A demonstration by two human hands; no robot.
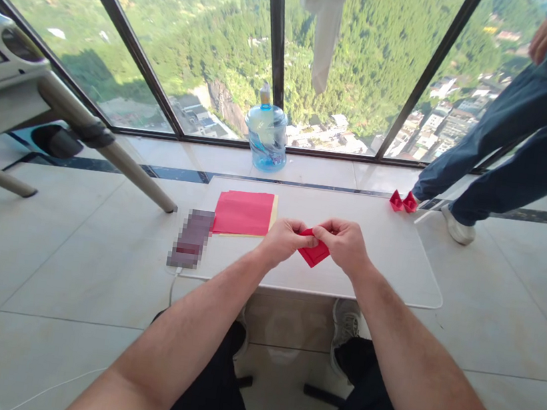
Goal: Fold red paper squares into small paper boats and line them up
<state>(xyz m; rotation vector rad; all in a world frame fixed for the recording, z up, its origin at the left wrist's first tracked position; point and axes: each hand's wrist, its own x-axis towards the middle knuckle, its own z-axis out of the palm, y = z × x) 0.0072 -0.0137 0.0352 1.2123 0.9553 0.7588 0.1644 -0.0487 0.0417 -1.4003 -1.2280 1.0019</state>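
Note:
Between my two hands is a folded piece of red paper (315,254), its lower corner pointing toward me. My left hand (285,239) pinches its upper left side, and my right hand (344,241) grips the upper right side, with the thumbs close together. The fingers cover the paper's top part. Both hands are over the white table (376,265). Left of my left hand lies a stack of red paper sheets (243,213), with a yellowish sheet edge showing beneath. Two small folded red paper shapes (403,202) stand at the table's far right corner.
A blurred-out phone-like device (192,238) with a white cable sits at the table's left end. Behind the table stands a blue water jug (267,133) by the window. A person in blue trousers (514,136) stands at right. A metal-legged frame (127,169) is at left.

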